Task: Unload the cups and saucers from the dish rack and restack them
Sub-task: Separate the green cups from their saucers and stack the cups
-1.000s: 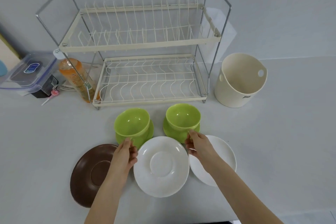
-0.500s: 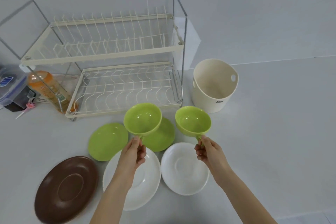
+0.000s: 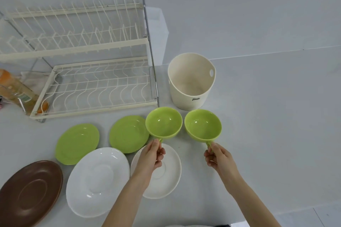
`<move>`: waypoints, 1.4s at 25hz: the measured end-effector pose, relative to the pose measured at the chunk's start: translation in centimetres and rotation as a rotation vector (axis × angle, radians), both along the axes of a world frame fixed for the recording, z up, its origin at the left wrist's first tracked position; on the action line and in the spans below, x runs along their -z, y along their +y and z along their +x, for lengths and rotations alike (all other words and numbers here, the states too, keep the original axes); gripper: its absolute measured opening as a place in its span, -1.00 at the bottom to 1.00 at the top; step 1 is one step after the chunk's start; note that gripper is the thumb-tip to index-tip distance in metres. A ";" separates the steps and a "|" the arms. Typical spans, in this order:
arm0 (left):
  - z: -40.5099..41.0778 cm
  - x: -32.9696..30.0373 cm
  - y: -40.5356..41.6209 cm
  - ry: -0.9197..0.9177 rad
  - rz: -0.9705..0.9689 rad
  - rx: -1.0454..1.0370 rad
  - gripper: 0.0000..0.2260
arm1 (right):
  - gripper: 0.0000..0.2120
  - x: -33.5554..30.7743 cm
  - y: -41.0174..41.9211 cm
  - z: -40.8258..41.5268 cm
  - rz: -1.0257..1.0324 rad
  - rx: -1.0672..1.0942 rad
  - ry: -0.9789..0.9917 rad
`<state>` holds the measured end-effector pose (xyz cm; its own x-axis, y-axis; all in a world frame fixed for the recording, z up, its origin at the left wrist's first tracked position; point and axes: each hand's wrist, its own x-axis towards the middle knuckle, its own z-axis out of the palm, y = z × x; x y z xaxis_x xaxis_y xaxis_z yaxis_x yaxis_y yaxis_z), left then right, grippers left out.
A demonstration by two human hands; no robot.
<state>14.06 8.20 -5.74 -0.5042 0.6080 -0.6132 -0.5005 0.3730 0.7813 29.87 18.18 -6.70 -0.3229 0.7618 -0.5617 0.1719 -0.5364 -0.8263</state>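
My left hand pinches the handle of a green cup, held upright in the air. My right hand holds a second green cup by its handle, just to the right of the first. Two green saucers lie bare on the table in front of the two-tier dish rack, whose shelves hold no dishes. Nearer me lie two white saucers and a brown saucer at the left edge.
A cream plastic bucket stands right of the rack, just behind the cups. A bottle with an orange label lies at the far left beside the rack. The white table extends to the right.
Both cups have been lifted off their green saucers and carried to the right, side by side. The view has swung right, so the rack and saucers sit further left.
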 end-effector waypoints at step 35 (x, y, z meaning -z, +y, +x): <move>0.8 0.1 0.7 0.043 -0.118 0.160 -0.85 | -0.70 -2.8 -1.1 -7.0 0.137 -0.302 -0.035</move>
